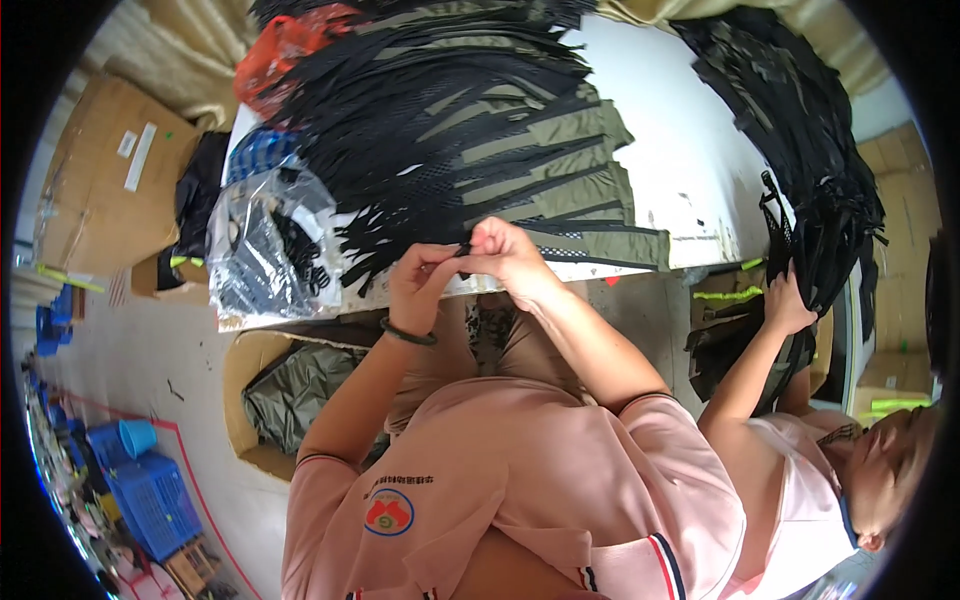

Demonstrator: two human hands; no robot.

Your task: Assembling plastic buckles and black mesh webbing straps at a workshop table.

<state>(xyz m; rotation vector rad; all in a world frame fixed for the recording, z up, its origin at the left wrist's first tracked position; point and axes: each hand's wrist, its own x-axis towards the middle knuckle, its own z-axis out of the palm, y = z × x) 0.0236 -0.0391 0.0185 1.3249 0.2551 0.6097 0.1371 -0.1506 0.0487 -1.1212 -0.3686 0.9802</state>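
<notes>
My left hand (418, 280) and my right hand (505, 258) meet at the near edge of the white table, fingertips pinched together. Between them is a small dark bit, probably the end of a black strap; the fingers hide most of it. Just beyond my hands lies a wide fanned pile of black and olive fabric pieces (560, 130), with mesh parts and narrow black ends pointing left. The nearest olive piece (625, 247) stretches right from beside my right hand. A clear plastic bag (262, 245) holding black parts sits to the left of my left hand.
A red plastic bag (285, 55) lies at the far left of the white table (680, 180). An open carton (240, 400) with dark plastic stands below. At right, a co-worker's hand (790, 302) touches another black fabric pile (800, 120). Cardboard boxes (110, 180) stand at left.
</notes>
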